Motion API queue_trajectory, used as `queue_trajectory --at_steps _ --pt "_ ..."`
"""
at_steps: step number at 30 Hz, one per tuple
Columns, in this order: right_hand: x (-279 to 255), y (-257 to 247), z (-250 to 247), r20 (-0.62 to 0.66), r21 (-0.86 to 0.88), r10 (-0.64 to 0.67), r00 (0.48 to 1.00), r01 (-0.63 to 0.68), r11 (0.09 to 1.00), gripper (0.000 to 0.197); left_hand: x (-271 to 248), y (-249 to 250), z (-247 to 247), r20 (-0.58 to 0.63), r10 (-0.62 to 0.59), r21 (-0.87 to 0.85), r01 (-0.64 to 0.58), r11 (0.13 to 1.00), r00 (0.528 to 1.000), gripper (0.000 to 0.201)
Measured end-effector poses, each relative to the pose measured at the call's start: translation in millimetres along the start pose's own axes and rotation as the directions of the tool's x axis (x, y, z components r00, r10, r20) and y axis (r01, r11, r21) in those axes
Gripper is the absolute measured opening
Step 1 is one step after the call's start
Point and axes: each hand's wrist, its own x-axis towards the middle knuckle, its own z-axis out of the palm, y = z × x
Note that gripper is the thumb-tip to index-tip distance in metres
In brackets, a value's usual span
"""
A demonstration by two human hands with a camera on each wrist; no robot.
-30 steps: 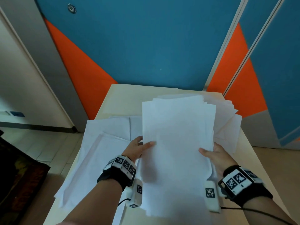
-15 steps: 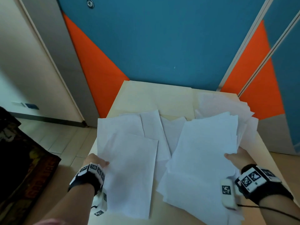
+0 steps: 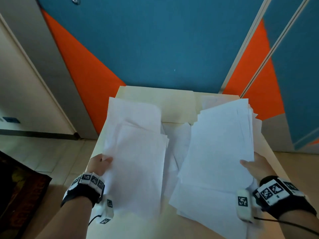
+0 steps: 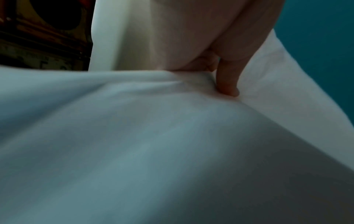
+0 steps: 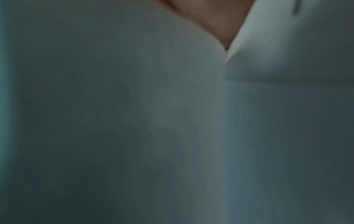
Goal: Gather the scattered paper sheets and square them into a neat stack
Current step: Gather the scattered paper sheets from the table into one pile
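The person's left hand (image 3: 99,165) has its grip closed on the outer edge of a loose batch of white sheets (image 3: 138,161), thumb laid on top and the rest of the fingers hidden beneath the paper. In the left wrist view the same hand (image 4: 201,37) shows its thumb (image 4: 228,81) pressing down into that batch of sheets (image 4: 153,144), which bulges up just in front of it.

The right hand (image 3: 257,167) grips the outer edge of a thicker, uneven bundle of sheets (image 3: 222,152), thumb on top, edges fanned and out of line at the far corner. From the right wrist the view is dim and blurred: only the bundle (image 5: 172,121) close up and a sliver of the hand (image 5: 214,19) above it.

Each stack reaches forward and inward from its grip, the two held apart with a gap between them. In that gap, between the two grips, a few more loose sheets (image 3: 174,144) lie on the pale surface (image 3: 176,104). Past both grips stands a blue and orange wall (image 3: 164,49). Tiled floor (image 3: 43,152) lies off beyond the left grip.
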Motion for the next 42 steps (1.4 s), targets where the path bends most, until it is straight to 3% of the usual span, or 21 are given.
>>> queue_trajectory --at_steps 3,6,10,12,15,17,21,26,32,36,39,42 --pt "0 2 -10 -0.019 0.050 0.008 1.000 -0.007 0.999 0.037 11 15 15 -0.015 -0.029 -0.009 0.029 1.000 0.999 0.042" --pt "-1 9 -20 -0.036 0.086 0.013 0.999 -0.010 0.996 0.036 18 33 35 -0.011 -0.079 0.090 0.079 0.993 0.997 0.052" --pt "0 20 -28 -0.080 0.100 0.050 0.996 -0.042 0.994 0.037 17 54 60 -0.034 -0.140 0.273 0.144 0.951 0.990 0.034" --pt "0 24 -29 -0.094 0.110 0.080 0.992 -0.070 0.992 0.039 18 58 71 -0.034 -0.121 0.219 0.125 0.968 0.992 0.040" --pt "-1 30 -31 -0.094 0.148 0.103 0.990 -0.089 0.985 0.038 27 55 74 -0.024 -0.138 0.011 0.138 0.990 0.990 0.063" --pt "0 33 -33 -0.091 0.168 0.100 0.991 -0.084 0.982 0.037 31 53 71 0.023 -0.157 0.021 0.157 0.987 0.987 0.076" --pt "0 33 -33 -0.077 0.188 0.072 0.994 -0.057 0.981 0.039 26 51 55 0.074 -0.007 0.118 -0.001 0.993 0.997 0.047" --pt "0 26 -27 -0.023 0.236 0.037 0.999 -0.030 0.971 0.038 3 64 20 0.015 0.189 -0.046 -0.188 0.981 0.982 0.029" --pt "-11 10 -6 0.090 0.338 -0.041 0.995 0.008 0.941 0.038 -13 95 24 0.166 0.223 -0.242 -0.180 0.953 0.960 0.030" --pt "-24 0 13 0.214 0.481 -0.076 0.974 -0.037 0.876 0.035 -26 104 65 0.374 0.210 -0.425 -0.034 0.905 0.904 0.036" --pt "-31 -4 28 0.247 0.508 -0.115 0.962 -0.027 0.861 0.032 -33 101 92 0.471 0.164 -0.448 0.075 0.891 0.867 0.059" --pt "-36 -6 37 0.248 0.539 -0.125 0.961 -0.030 0.842 0.030 -50 104 102 0.564 0.179 -0.494 0.154 0.856 0.806 0.042"
